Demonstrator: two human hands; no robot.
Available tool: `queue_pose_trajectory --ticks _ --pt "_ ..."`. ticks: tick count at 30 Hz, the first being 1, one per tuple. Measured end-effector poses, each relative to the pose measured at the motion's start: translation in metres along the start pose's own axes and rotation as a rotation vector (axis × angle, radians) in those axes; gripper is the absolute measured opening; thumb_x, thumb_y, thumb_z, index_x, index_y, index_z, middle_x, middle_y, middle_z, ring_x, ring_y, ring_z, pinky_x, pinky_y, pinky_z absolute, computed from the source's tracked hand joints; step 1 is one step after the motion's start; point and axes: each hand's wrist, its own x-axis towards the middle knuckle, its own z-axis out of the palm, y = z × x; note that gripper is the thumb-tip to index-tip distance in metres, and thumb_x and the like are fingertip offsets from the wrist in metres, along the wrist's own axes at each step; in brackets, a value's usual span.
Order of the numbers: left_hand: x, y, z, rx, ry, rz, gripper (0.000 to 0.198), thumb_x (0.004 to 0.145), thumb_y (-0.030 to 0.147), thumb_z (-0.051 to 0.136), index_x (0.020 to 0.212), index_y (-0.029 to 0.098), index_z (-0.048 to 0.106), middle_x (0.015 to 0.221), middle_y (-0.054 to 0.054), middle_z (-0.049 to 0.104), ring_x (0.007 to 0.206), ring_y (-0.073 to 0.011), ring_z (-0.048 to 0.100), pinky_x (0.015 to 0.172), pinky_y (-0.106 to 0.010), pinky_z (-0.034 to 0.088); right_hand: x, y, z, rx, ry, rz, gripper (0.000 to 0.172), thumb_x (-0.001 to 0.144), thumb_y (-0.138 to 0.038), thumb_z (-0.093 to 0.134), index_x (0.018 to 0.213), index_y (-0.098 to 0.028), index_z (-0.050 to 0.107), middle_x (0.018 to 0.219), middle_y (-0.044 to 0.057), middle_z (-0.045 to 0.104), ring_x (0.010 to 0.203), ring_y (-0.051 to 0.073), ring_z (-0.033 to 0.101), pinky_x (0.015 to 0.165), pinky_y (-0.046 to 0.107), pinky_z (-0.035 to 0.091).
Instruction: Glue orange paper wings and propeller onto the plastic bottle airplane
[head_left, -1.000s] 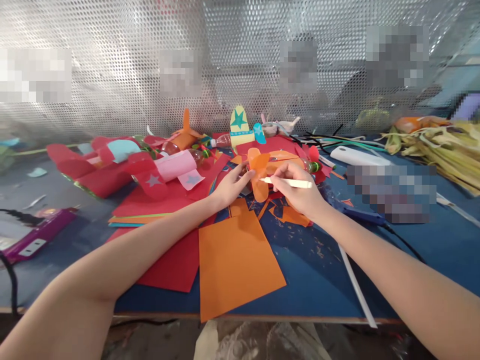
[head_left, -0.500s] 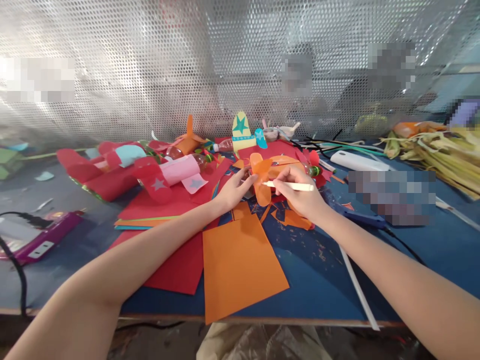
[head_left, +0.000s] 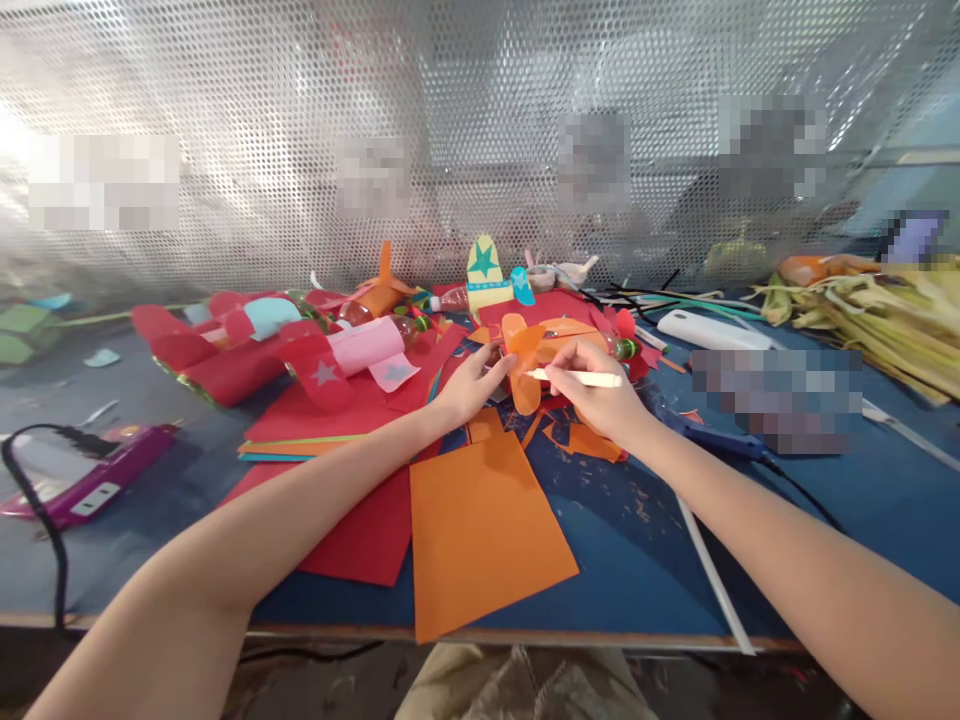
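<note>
My left hand [head_left: 474,385] pinches the orange paper propeller [head_left: 523,360] at the front of an orange paper-covered bottle plane [head_left: 574,335]. My right hand [head_left: 592,390] is closed round a white stick [head_left: 581,378], a pen or glue stick, whose tip touches the propeller's middle. Both hands meet at the far middle of the blue table [head_left: 645,560]. A loose orange sheet [head_left: 484,530] and a red sheet [head_left: 360,530] lie below my wrists.
Red and pink bottle planes [head_left: 300,350] stand at the left, a yellow tail with a green star [head_left: 484,268] behind. A purple device with a black cord [head_left: 82,480] lies far left. Yellow dried leaves [head_left: 885,310] pile at the right. Perforated metal mesh [head_left: 450,130] backs the table.
The view has drifted slightly, so everything sits a little lower and to the right. Both hands stay on the propeller with barely any shift.
</note>
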Motion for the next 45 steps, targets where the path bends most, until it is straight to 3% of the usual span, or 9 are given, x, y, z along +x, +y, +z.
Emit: queue_pose_trajectory --ticks 11,32,39,45 --pt "-0.0005 0.0031 -0.0027 0.008 0.036 -0.017 0.05 0.087 0.046 0.044 0.123 0.014 0.056 0.11 -0.007 0.069 0.098 -0.0236 0.063 0.09 -0.033 0.049 0.0014 -0.0014 0.0028 -0.04 -0.004 -0.014 0.019 0.081 -0.035 0.057 0.073 -0.023 0.046 0.062 -0.004 0.055 0.057 0.014 0.054 0.056 0.026 0.04" --pt "0.0014 -0.0023 -0.0016 0.019 0.038 -0.02 0.05 0.089 0.045 0.043 0.127 0.015 0.054 0.112 -0.006 0.068 0.101 -0.0228 0.062 0.092 -0.032 0.049 0.0017 0.0022 0.0029 0.013 0.012 -0.001 0.019 0.081 -0.035 0.058 0.073 -0.023 0.045 0.06 -0.004 0.054 0.057 0.014 0.053 0.056 0.026 0.04" --pt "0.0005 -0.001 0.0003 0.013 0.03 -0.025 0.045 0.088 0.046 0.045 0.12 0.016 0.058 0.105 -0.004 0.069 0.1 -0.0226 0.062 0.089 -0.03 0.049 0.001 0.0014 0.001 0.008 0.015 0.005 0.019 0.079 -0.035 0.059 0.072 -0.023 0.046 0.058 -0.005 0.054 0.056 0.013 0.053 0.058 0.027 0.04" --pt "-0.0009 0.0 0.0006 0.016 0.025 -0.03 0.047 0.089 0.046 0.044 0.123 0.016 0.055 0.112 -0.005 0.067 0.106 -0.0233 0.06 0.094 -0.031 0.046 0.0012 0.004 -0.0005 0.002 0.017 -0.005 0.017 0.081 -0.031 0.057 0.072 -0.023 0.045 0.058 -0.005 0.054 0.056 0.013 0.053 0.059 0.028 0.041"
